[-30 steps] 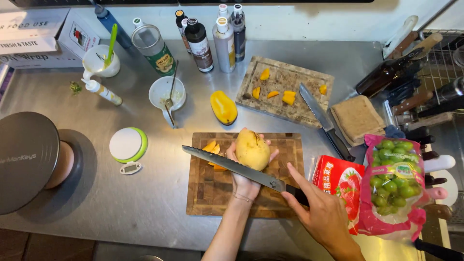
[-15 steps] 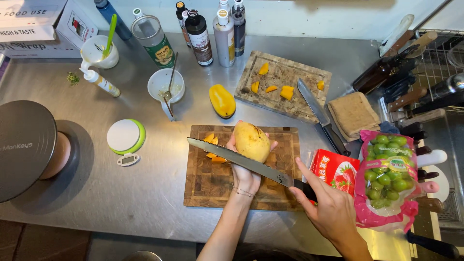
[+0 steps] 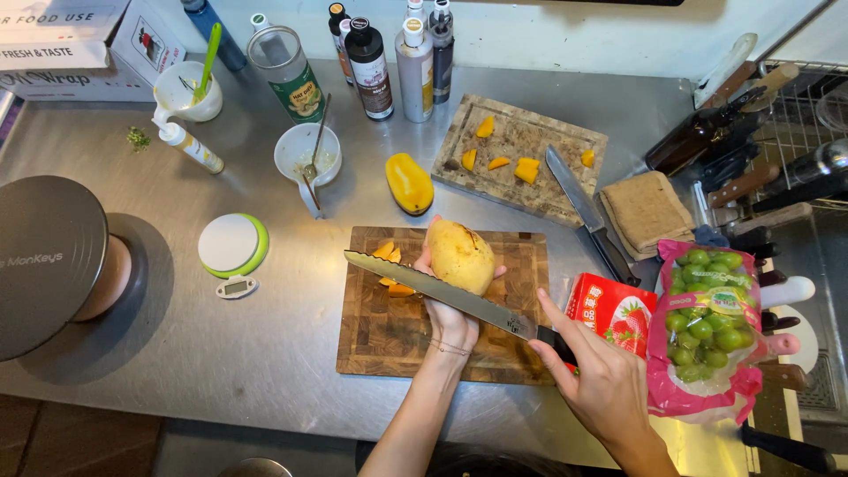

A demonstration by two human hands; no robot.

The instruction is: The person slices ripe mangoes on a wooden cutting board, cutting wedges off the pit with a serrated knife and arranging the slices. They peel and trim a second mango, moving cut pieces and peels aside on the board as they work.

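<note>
Two hands are occupied above the wooden cutting board [image 3: 389, 340] on the counter [image 3: 221, 353]: a peeled mango [image 3: 460, 255] is gripped by the left hand [image 3: 450, 320], while a long serrated knife [image 3: 442, 293], laid against the fruit, is clasped by the right hand [image 3: 601, 384].

Both forearms are bare and sleeveless; a thin bracelet [image 3: 449, 348] circles the left wrist.

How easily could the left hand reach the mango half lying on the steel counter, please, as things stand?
Probably not freely: the left hand is full, holding the peeled mango over the wooden board, with the serrated knife across it. The mango half itself lies uncovered just beyond the board.
</note>
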